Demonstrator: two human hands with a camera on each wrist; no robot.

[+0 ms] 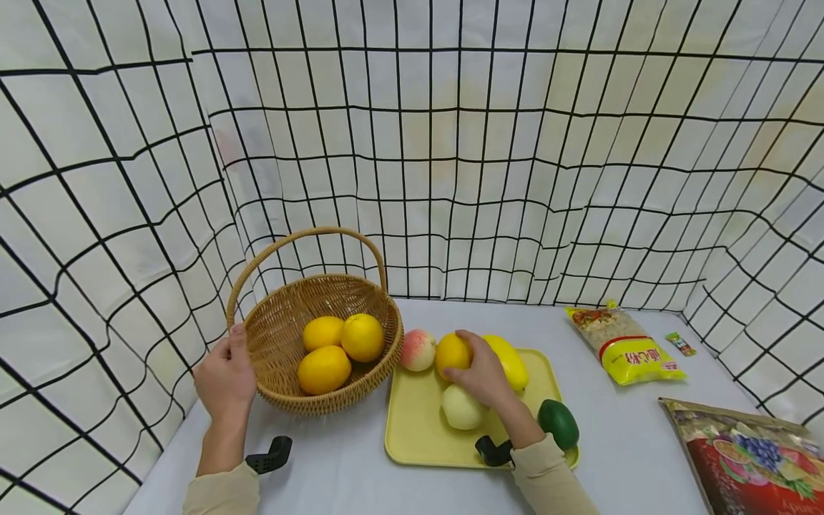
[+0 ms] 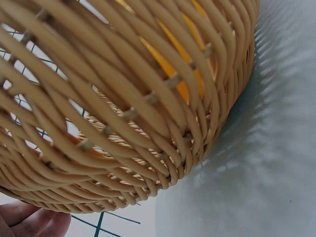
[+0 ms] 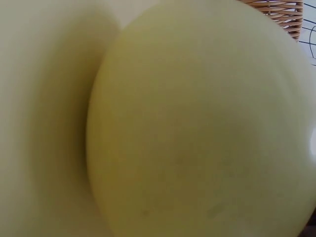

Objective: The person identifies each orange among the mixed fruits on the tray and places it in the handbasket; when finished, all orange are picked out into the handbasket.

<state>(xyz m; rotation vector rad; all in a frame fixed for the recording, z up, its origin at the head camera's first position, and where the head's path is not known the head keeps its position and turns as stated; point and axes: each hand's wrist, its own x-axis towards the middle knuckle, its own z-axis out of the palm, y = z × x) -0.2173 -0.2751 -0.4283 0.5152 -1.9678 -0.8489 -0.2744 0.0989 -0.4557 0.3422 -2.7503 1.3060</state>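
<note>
My left hand [image 1: 224,379] grips the left rim of a wicker basket [image 1: 277,332], near the foot of its handle. Several orange-yellow fruits [image 1: 324,370] lie inside, and the basket leans toward me. In the left wrist view, the woven wall [image 2: 123,123] nearly hides the fingers [image 2: 32,223]. Over a yellow tray [image 1: 408,440], my right hand [image 1: 484,372] holds an orange [image 1: 452,355] between thumb and fingers. Beside it sit a peach [image 1: 418,350], a long yellow fruit [image 1: 510,362] and a pale green round fruit [image 1: 461,409], which fills the right wrist view.
A dark green avocado-like fruit [image 1: 558,424] lies at the tray's right edge. Farther right are a yellow food bag [image 1: 627,347], a small packet [image 1: 680,344] and a large red-brown bag [image 1: 753,458]. White walls with black netting [image 1: 457,157] enclose the table.
</note>
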